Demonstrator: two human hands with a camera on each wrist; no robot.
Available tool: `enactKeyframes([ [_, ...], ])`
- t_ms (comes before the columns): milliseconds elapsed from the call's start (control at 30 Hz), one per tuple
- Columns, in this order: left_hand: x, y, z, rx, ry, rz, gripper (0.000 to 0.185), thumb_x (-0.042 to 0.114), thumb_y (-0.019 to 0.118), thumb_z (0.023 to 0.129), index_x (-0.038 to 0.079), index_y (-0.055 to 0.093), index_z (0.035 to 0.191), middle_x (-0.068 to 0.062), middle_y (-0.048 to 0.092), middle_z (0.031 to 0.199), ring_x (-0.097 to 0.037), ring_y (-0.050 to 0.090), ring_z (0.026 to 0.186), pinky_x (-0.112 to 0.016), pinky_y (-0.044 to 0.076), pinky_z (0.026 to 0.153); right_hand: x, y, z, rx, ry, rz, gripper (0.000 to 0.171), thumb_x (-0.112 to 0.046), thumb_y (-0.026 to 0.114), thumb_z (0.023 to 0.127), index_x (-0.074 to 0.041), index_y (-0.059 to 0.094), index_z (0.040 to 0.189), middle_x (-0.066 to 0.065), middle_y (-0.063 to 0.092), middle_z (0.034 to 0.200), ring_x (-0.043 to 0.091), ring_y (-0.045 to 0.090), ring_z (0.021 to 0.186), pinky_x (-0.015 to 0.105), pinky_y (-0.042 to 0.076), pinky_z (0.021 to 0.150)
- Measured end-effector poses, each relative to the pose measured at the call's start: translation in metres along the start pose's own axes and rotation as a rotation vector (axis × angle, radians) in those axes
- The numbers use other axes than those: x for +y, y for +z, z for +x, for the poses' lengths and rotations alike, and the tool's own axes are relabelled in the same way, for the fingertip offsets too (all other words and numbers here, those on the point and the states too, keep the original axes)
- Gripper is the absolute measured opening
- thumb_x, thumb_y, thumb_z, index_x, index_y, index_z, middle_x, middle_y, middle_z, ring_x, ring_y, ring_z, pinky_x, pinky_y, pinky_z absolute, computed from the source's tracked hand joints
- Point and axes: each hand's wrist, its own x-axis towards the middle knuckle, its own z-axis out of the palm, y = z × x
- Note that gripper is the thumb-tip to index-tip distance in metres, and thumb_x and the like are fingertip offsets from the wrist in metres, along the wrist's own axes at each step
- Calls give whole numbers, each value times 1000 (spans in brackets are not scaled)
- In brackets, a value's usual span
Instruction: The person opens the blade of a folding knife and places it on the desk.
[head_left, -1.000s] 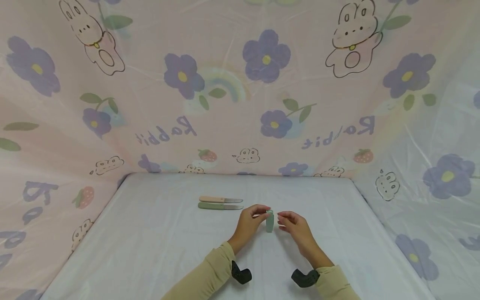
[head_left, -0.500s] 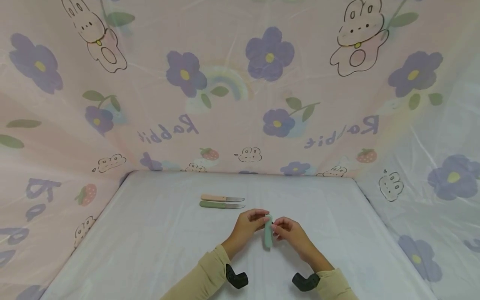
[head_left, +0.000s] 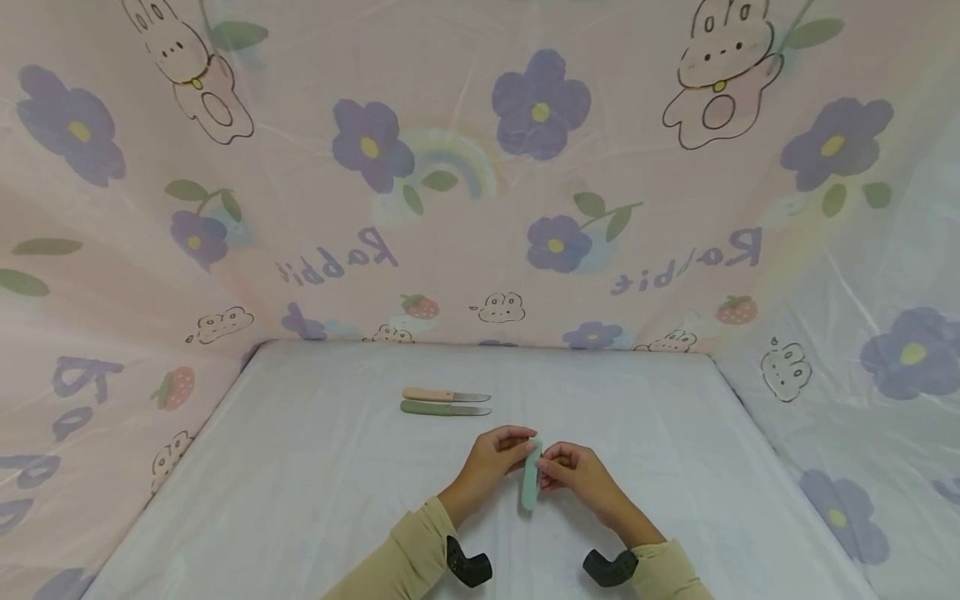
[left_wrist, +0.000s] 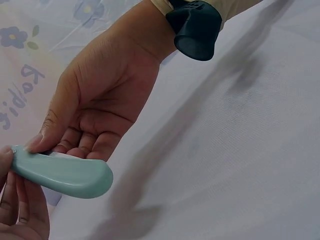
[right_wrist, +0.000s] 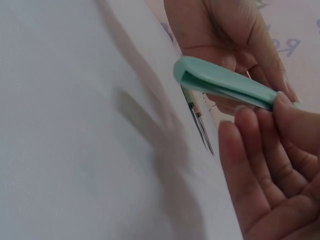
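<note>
Both hands hold a mint-green folding knife (head_left: 531, 477) above the white-covered table. My left hand (head_left: 483, 467) pinches its upper end between thumb and fingers. From the other side, my right hand (head_left: 587, 479) has its thumb and fingertips at the knife, near that same end. In the left wrist view the smooth, rounded handle (left_wrist: 75, 177) sticks out past the thumb of the left hand (left_wrist: 107, 90). The right wrist view shows a long slot along the handle (right_wrist: 220, 80), with a thin strip of blade lying in it, over the fingers of the right hand (right_wrist: 280, 175).
Farther back on the table (head_left: 330, 467) lie two unfolded knives side by side, one with a peach handle (head_left: 427, 393) and one with a green handle (head_left: 426, 408), blades pointing right. A patterned curtain (head_left: 450, 250) encloses the back and sides.
The hands and the knife have come nearer the body. My right hand, apart from the knife a second ago, now meets it. The handle has turned and shows longer.
</note>
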Motion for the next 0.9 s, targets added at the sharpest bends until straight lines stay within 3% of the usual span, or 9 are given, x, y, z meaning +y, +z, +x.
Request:
enactKeyframes([
  [367, -4, 0, -6, -14, -68, 23, 36, 25, 63, 90, 1, 58, 116, -7, 65, 102, -15, 61, 93, -31, 52, 79, -6, 5, -2, 13, -24, 17, 29, -20, 62, 91, 9, 57, 95, 13, 64, 84, 21, 64, 75, 42, 54, 71],
  [700, -10, -2, -5, -4, -72, 35, 37, 24, 62, 91, -1, 57, 118, -7, 65, 103, -16, 61, 94, -35, 52, 81, -31, 14, -11, -3, -34, 38, 23, -9, 57, 92, 14, 54, 93, 21, 62, 83, 22, 64, 74, 44, 54, 71],
  [900, -9, -4, -6, -4, -58, 27, 37, 26, 61, 91, 0, 57, 118, -7, 64, 104, -16, 61, 93, -34, 52, 81, -21, 14, -6, 19, -30, 39, 22, -9, 57, 93, 13, 54, 93, 21, 62, 82, 23, 65, 73, 44, 55, 70],
])
